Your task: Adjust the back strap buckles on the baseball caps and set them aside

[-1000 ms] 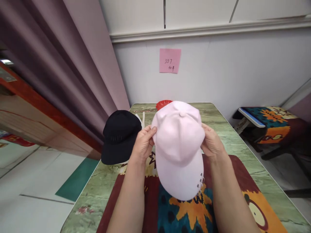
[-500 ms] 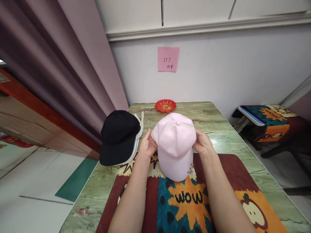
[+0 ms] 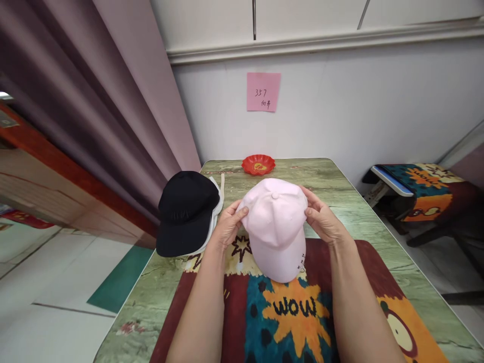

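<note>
A pale pink baseball cap is held between my two hands, its brim pointing toward me and small metal rings on the brim's right edge. My left hand pinches the cap's left side, thumb on the outside. On the opposite side, my right hand grips the cap with its thumb in front and fingers behind. Beneath the brim lies a colourful mat printed with "WOW". To the left rests a black cap, stacked over a white one whose edge and strap show.
A red scalloped dish stands at the far end of the green wood-patterned table, near the wall. A pink paper note is stuck to that wall. A purple curtain hangs at left; a stool with a patterned cover stands at right.
Both hands have shifted their hold on the pink cap, and their thumbs now press its outer sides. The cap has moved and turned slightly to the right.
</note>
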The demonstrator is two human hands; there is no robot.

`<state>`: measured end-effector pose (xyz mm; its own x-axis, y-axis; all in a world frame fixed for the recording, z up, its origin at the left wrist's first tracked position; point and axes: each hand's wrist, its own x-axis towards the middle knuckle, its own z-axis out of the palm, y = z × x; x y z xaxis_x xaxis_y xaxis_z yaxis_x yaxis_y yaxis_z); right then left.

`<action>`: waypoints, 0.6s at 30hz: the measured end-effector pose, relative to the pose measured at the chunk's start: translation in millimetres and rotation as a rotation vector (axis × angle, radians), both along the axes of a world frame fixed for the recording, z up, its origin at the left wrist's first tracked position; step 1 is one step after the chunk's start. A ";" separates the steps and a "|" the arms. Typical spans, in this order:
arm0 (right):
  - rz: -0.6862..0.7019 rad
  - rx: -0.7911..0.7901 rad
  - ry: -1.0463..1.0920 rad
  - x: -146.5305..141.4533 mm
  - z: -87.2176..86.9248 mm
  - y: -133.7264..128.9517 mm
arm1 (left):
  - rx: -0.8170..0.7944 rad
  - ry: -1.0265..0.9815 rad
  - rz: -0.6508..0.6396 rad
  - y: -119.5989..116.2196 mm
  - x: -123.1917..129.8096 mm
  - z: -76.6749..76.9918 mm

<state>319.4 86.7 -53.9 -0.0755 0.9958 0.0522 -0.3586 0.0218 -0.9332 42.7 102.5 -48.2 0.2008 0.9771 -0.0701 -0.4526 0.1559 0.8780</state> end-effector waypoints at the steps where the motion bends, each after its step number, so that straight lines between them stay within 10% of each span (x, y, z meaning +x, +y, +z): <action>1: 0.013 -0.001 -0.011 1.6 -0.1 -0.2 | 0.004 -0.003 -0.001 0.4 -0.8 -0.5; 18: -0.202 -0.027 -0.111 -3.3 -3.0 4.5 | -0.037 -0.055 0.151 5.6 5.9 -8.5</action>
